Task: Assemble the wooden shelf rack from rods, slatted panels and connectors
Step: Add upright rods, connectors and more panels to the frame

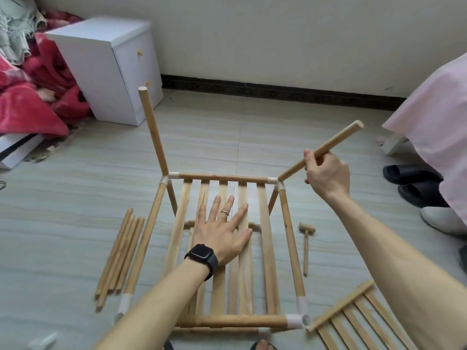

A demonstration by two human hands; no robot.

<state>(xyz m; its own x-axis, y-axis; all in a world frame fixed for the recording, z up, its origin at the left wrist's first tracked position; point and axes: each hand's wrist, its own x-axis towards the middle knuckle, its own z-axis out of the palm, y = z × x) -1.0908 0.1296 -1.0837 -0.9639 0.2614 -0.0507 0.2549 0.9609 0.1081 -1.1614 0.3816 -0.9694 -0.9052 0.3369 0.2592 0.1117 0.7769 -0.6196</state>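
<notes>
Soft even daylight, faint shadows, wide-angle bending at edges, slight blur lower corners

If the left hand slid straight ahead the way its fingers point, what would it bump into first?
The left hand lies flat on the slatted panel, fingers pointing away from the person. Sliding on, it would probably meet the far cross rod first, though the rod's height above the slats is unclear.
</notes>
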